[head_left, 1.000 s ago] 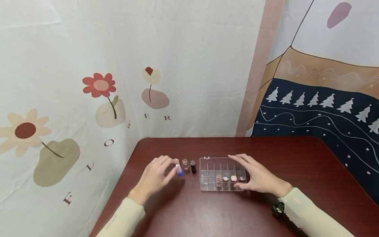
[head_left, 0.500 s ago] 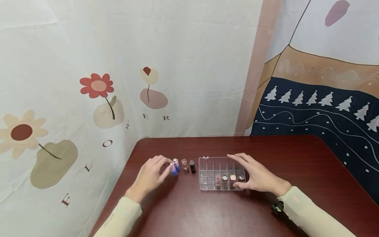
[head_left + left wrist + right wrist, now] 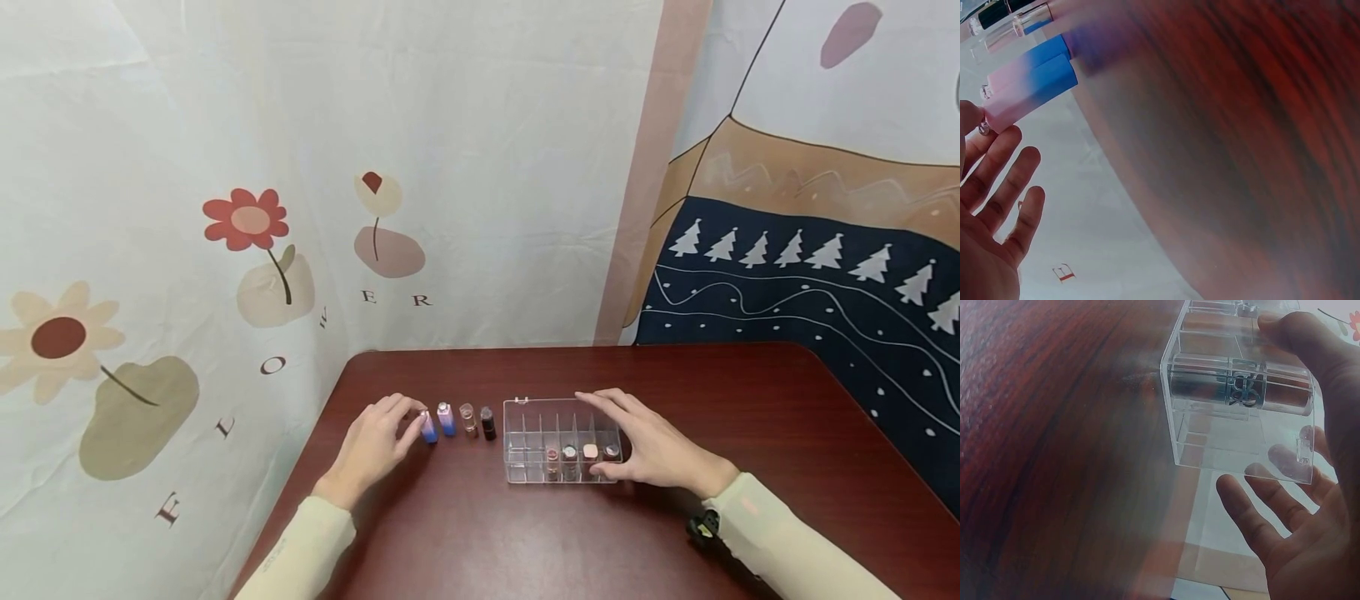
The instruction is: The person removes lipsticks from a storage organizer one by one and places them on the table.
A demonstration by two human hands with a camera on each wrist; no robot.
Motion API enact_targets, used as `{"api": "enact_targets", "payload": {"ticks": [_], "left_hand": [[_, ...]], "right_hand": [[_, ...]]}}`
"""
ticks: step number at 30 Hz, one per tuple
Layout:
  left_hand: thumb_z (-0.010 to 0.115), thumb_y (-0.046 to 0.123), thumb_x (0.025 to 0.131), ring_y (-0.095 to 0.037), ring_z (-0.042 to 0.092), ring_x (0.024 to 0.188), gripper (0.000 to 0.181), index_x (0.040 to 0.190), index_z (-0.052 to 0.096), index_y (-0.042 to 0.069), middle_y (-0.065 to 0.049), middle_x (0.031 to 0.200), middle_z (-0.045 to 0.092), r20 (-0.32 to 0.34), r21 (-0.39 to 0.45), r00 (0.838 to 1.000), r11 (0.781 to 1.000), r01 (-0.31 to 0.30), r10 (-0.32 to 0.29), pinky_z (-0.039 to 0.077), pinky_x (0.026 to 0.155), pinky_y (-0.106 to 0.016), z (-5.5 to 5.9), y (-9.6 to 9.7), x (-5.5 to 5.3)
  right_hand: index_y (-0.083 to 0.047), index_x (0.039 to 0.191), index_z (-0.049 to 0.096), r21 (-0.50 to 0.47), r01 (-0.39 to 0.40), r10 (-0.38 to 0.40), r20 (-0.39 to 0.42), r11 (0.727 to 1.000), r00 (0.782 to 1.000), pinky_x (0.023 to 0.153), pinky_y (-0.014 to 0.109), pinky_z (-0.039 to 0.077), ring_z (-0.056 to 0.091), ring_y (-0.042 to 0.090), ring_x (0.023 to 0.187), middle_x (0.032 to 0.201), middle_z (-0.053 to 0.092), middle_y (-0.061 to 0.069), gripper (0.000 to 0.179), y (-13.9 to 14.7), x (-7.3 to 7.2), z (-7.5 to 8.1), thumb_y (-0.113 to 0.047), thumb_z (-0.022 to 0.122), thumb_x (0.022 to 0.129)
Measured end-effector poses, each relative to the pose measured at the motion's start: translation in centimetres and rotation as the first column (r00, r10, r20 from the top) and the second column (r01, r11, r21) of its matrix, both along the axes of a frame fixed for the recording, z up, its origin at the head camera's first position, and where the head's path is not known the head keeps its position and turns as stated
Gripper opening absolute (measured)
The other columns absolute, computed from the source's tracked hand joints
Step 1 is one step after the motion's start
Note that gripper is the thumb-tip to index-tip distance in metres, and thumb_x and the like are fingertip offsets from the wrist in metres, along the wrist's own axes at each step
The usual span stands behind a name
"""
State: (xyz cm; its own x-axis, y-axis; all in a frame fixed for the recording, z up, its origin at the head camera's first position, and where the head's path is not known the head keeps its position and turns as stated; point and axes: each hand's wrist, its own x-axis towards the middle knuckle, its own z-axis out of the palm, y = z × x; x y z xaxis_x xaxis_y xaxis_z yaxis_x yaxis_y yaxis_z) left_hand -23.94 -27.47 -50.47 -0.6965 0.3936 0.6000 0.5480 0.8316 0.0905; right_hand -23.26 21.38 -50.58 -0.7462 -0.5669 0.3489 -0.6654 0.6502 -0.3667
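My left hand (image 3: 373,448) pinches the pink top of a pink-and-blue lipstick tube (image 3: 429,430) between thumb and finger; the tube stands at the left of a short row. Beside it is a matching pink-and-blue tube (image 3: 446,419), then a clear-capped lipstick (image 3: 468,420) and a black lipstick (image 3: 488,424). My right hand (image 3: 660,446) holds the right end of a clear divided organizer box (image 3: 528,436), thumb in front and fingers at the back. Several lipsticks stand in its front compartments, one of them a tube (image 3: 1210,381) seen through the side wall.
A dark red wooden table (image 3: 555,542) lies under everything. A pale curtain (image 3: 480,167) printed with flowers hangs behind and to the left, and a navy cloth with trees (image 3: 810,292) hangs at the right.
My left hand has moved left along with one pink-and-blue tube, which now stands apart from its twin and is less tilted. My right hand and the organizer box have stayed put.
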Motion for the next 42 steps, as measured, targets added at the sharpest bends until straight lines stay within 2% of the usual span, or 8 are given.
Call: {"api": "enact_targets", "payload": {"ticks": [13,20,24,28,34,39,42], "left_hand": [[0.083,0.023,0.109,-0.021,0.074,0.091,0.010,0.116,0.082,0.016,-0.001,0.110,0.081,0.086,0.018,0.995,0.998,-0.054,0.052,0.063,0.086,-0.049,-0.1,-0.2,-0.6],[0.083,0.022,0.109,-0.021,0.071,0.088,0.011,0.119,0.083,0.016,-0.001,0.111,0.081,0.098,0.017,0.993,0.998,-0.067,0.065,0.062,0.085,-0.049,0.0,-0.1,-0.8],[0.083,0.023,0.109,-0.020,0.071,0.087,0.014,0.121,0.083,0.015,-0.002,0.113,0.081,0.108,0.026,0.992,0.997,-0.069,0.066,0.062,0.083,-0.047,0.1,-0.1,-0.8],[0.083,0.024,0.108,-0.023,0.073,0.091,0.019,0.125,0.083,0.014,-0.004,0.117,0.081,0.119,0.031,0.990,0.996,-0.082,0.078,0.064,0.087,-0.051,0.2,-0.1,-0.7],[0.083,0.023,0.108,-0.031,0.077,0.104,0.023,0.129,0.082,0.013,-0.006,0.122,0.081,0.118,0.038,0.989,0.995,-0.090,0.085,0.064,0.091,-0.055,0.2,0.0,-0.6],[0.083,0.024,0.108,-0.033,0.078,0.112,0.025,0.131,0.082,0.014,-0.007,0.125,0.080,0.087,0.045,0.993,0.996,-0.082,0.077,0.062,0.092,-0.053,0.5,0.5,-0.5],[0.084,0.023,0.107,-0.031,0.077,0.112,0.025,0.131,0.082,0.014,-0.006,0.125,0.080,0.064,0.039,0.996,0.997,-0.071,0.069,0.061,0.091,-0.051,0.7,0.9,-0.5]], "right_hand": [[-0.028,0.177,0.049,-0.007,-0.003,0.003,0.006,1.000,1.000,0.114,0.056,0.064,0.062,0.020,0.147,0.164,0.060,-0.006,0.110,0.0,0.0,0.2,-0.047,0.105,0.084],[-0.034,0.178,0.046,-0.001,0.000,0.000,0.011,1.000,1.000,0.115,0.057,0.064,0.062,0.021,0.147,0.165,0.060,-0.005,0.112,-0.1,0.1,0.2,-0.048,0.105,0.085],[-0.033,0.178,0.046,-0.002,0.000,0.000,0.008,1.000,1.000,0.114,0.057,0.064,0.062,0.021,0.147,0.165,0.060,-0.004,0.112,-0.1,0.1,0.1,-0.047,0.105,0.085],[-0.031,0.178,0.048,-0.004,0.002,-0.002,0.007,1.000,1.000,0.114,0.057,0.064,0.062,0.021,0.147,0.164,0.060,-0.005,0.111,-0.1,0.1,0.0,-0.046,0.106,0.084],[-0.027,0.177,0.050,-0.002,0.006,-0.006,0.015,1.000,1.000,0.114,0.057,0.064,0.062,0.021,0.146,0.164,0.060,-0.005,0.110,-0.1,0.2,0.0,-0.046,0.106,0.084],[-0.032,0.178,0.047,-0.004,0.002,-0.002,0.008,1.000,1.000,0.114,0.056,0.064,0.063,0.020,0.147,0.164,0.060,-0.005,0.112,-0.1,0.2,0.0,-0.045,0.106,0.084],[-0.034,0.179,0.045,0.002,-0.001,0.001,0.008,1.000,1.000,0.113,0.055,0.064,0.064,0.019,0.146,0.164,0.060,-0.006,0.112,-0.1,0.1,0.1,-0.046,0.106,0.085]]}}
